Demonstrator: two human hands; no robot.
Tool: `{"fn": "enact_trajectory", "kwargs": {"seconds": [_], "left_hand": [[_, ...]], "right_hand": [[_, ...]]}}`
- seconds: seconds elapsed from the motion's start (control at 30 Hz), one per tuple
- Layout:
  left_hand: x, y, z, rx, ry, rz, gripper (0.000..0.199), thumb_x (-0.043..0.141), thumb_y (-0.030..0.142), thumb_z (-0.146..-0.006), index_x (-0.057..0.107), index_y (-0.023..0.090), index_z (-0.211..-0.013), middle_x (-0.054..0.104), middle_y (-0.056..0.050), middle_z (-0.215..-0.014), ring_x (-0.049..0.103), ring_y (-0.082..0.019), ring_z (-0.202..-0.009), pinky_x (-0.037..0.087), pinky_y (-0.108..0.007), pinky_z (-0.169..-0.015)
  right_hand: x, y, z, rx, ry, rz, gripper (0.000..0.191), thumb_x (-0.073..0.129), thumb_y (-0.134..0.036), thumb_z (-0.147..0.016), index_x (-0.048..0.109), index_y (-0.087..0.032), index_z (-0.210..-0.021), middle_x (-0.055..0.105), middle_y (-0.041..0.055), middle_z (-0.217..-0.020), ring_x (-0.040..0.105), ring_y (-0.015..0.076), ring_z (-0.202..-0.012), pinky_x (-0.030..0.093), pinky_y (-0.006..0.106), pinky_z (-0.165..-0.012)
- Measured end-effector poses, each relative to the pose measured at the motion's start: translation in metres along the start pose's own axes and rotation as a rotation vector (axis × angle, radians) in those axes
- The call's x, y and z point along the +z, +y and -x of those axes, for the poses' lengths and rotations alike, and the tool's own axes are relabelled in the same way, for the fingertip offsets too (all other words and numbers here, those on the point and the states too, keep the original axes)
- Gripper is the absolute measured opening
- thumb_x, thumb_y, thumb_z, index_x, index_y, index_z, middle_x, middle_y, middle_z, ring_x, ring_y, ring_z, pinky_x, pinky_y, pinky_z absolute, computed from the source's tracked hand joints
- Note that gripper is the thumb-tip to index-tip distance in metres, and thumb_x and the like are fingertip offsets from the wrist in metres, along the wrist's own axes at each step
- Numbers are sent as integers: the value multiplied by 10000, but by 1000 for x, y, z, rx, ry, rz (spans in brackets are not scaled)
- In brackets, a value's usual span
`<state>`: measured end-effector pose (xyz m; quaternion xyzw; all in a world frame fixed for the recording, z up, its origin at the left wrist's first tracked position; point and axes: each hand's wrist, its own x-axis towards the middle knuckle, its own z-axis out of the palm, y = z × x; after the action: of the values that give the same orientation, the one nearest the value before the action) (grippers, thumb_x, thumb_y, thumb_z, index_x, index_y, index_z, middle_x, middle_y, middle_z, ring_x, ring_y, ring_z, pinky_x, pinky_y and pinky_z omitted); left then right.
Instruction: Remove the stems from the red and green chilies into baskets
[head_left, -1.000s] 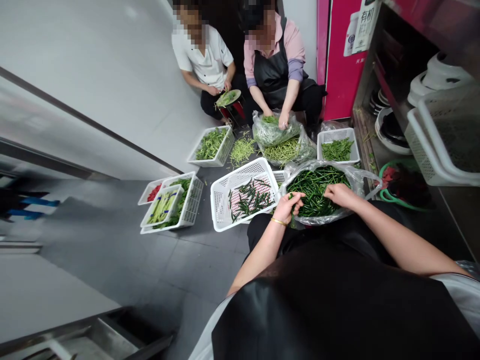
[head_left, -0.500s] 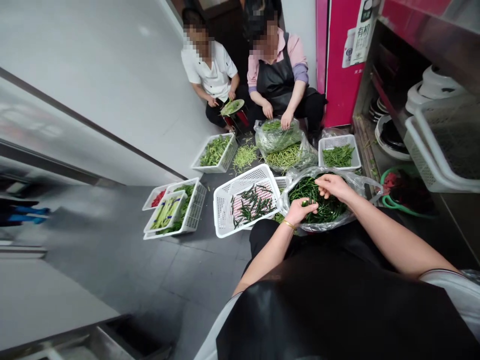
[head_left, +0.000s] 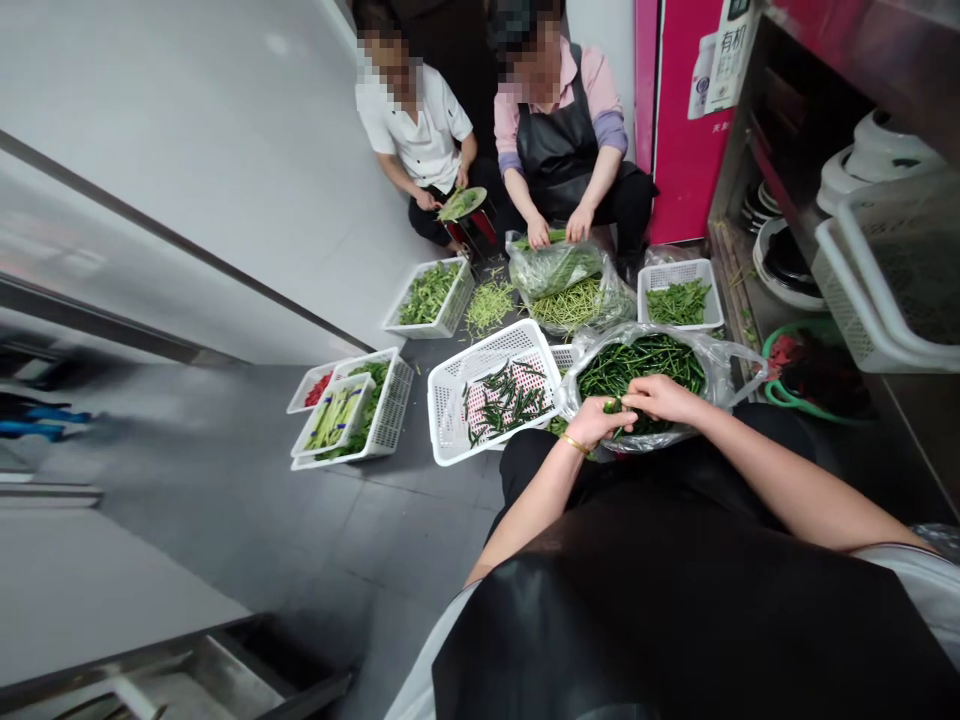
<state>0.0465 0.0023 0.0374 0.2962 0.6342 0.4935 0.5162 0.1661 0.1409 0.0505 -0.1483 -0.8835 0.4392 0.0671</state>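
Observation:
My left hand, with a gold bracelet at the wrist, is closed round a few green chili peppers. My right hand meets it, thumb and fingers pinched at a pepper's end; the exact grip is partly hidden. Both hands are over the near edge of a clear plastic bag filled with long dark green chili peppers. Left of the bag, a white perforated basket has loose chili peppers scattered on its bottom.
Across from me, two people handle greens, one at a bag of long green stems. White baskets of vegetables stand left; a basket of leafy greens is beyond my bag. Shelves with dishes and a green basin flank the right.
My right hand has come down and nearer to my left, so the fingers now meet at the peppers. Across from me, the person in the apron has shifted both hands on the bag.

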Motion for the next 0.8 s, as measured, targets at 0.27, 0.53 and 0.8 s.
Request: {"fn": "enact_trajectory", "kwargs": {"seconds": [0.27,0.53,0.8], "left_hand": [[-12,18,18,117,-140,-106,495,804,570,-586,677,98,-664,592,-6,-576,379,-53,-485,236,-227,-480],[8,-2,6,-59,5,268,489,851,501,-516,618,118,-710,571,4,-574,329,-36,-443,187,-210,-428],[4,0,0,35,135,722,237,724,286,-627,574,131,-727,606,-37,-727,458,-73,-544,241,-178,-422]], "right_hand": [[26,5,16,84,-168,-519,598,371,-716,-872,566,-198,-646,411,-43,-401,369,118,-338,328,262,-392],[14,29,8,68,323,442,504,357,-527,-934,687,-180,-1090,687,180,-1054,660,295,-938,501,370,-730],[33,9,17,78,-131,-246,451,344,-566,-930,568,-204,-784,563,-12,-535,539,149,-495,438,264,-536]]}}
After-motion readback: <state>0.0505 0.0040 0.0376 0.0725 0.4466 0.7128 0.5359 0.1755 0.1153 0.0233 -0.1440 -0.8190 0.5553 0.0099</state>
